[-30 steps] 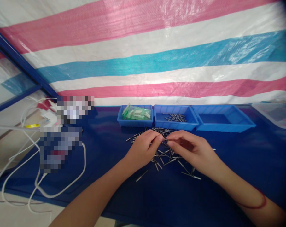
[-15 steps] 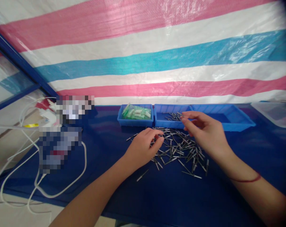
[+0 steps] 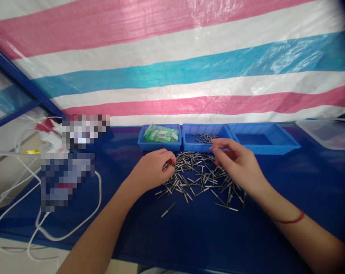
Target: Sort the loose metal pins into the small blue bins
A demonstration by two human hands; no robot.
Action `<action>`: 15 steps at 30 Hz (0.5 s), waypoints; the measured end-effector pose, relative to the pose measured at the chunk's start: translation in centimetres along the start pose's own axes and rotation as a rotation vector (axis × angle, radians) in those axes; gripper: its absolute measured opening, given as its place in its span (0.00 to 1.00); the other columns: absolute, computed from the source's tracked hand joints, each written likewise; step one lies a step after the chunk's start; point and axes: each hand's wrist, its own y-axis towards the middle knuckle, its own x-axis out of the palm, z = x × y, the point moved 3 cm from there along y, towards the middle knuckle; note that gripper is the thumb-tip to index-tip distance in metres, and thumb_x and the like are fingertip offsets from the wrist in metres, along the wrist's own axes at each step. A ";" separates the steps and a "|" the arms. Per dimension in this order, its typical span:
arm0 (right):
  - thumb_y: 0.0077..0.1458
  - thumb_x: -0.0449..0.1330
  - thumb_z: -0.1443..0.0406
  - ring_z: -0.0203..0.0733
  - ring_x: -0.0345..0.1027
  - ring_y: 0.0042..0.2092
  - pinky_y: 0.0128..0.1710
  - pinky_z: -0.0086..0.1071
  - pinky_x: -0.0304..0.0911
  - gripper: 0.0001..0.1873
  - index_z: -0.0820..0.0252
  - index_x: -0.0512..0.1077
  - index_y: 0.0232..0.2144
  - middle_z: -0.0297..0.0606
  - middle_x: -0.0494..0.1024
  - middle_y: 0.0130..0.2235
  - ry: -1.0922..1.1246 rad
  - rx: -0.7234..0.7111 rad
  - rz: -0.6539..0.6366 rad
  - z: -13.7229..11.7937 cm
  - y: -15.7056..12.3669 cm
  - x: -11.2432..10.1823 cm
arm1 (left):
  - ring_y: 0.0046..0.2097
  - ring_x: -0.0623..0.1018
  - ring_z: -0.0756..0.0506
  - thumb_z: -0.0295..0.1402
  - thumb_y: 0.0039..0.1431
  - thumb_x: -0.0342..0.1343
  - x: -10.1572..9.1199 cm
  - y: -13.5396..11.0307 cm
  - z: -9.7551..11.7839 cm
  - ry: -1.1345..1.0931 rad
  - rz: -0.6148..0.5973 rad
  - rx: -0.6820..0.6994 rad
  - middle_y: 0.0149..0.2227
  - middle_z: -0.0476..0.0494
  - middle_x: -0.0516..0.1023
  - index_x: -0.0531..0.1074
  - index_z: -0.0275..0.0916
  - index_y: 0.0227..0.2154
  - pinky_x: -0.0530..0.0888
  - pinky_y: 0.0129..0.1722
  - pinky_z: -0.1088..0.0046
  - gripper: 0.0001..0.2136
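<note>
A loose pile of blind rivets, silvery with thin dark stems, lies spread on the blue tabletop. My left hand is at the pile's left edge, fingers curled with thumb and forefinger nearly meeting; rivets show in the gap, but whether any is gripped is hidden. Over the right side of the pile, by the front wall of the middle blue bin, my right hand is closed in a pinch. Anything between its fingertips is too small to make out. More rivets lie inside that bin.
The left blue bin holds green-and-clear plastic packets. Another blue bin and a clear plastic lid or tray stand to the right. White cables run along the left, beside blurred-out items. A striped sheet hangs behind.
My left hand has moved left, to the pile's left edge, and its fingers have curled in more. My right hand has shifted slightly left and down, still pinched. The view has shifted a little.
</note>
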 end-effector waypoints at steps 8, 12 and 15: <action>0.57 0.56 0.57 0.36 0.67 0.26 0.24 0.31 0.64 0.15 0.58 0.71 0.43 0.39 0.76 0.36 -0.109 -0.050 -0.086 -0.2 -1.3 1.0 | 0.38 0.74 0.49 0.31 0.63 0.52 1.6 -0.2 0.7 0.070 -0.156 0.187 0.38 0.46 0.74 0.76 0.42 0.41 0.69 0.39 0.74 0.09; 0.58 0.56 0.58 0.39 0.69 0.29 0.25 0.32 0.65 0.14 0.57 0.71 0.43 0.39 0.77 0.36 -0.131 -0.072 -0.097 -0.5 -1.6 1.1 | 0.37 0.72 0.48 0.34 0.63 0.53 2.7 0.1 1.0 0.244 -0.142 0.220 0.37 0.45 0.73 0.78 0.44 0.38 0.67 0.37 0.73 0.08; 0.58 0.56 0.57 0.39 0.69 0.28 0.24 0.33 0.64 0.13 0.56 0.71 0.43 0.38 0.77 0.33 -0.136 -0.073 -0.123 -0.6 -1.7 1.2 | 0.37 0.71 0.48 0.34 0.62 0.54 2.9 0.2 1.1 0.280 -0.143 0.232 0.38 0.46 0.74 0.78 0.44 0.37 0.66 0.37 0.72 0.07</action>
